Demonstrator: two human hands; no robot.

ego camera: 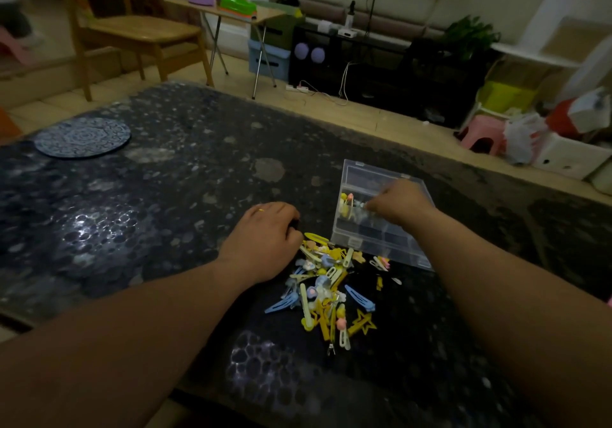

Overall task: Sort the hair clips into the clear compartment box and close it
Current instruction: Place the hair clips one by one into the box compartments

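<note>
The loose hair clips (331,290) lie heaped on the dark, pebble-patterned desk (165,195) between the forearms, their long axes pointing every way. The left hand (265,235), the nearer to them, touches the heap's far-left edge. Its fingers are curled under, and I cannot tell if they hold a clip. Just beyond and to the right, the right hand (399,205) dips into the open clear compartment box (352,240), fingers bunched and blurred, grip unclear. Farther off are a round blue mat (82,137) and a wooden chair (139,35).

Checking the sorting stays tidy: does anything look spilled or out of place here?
The clips lie in a jumbled heap on the table beside the box, with a few strays apart by its near edge. Nothing looks damaged.
</note>
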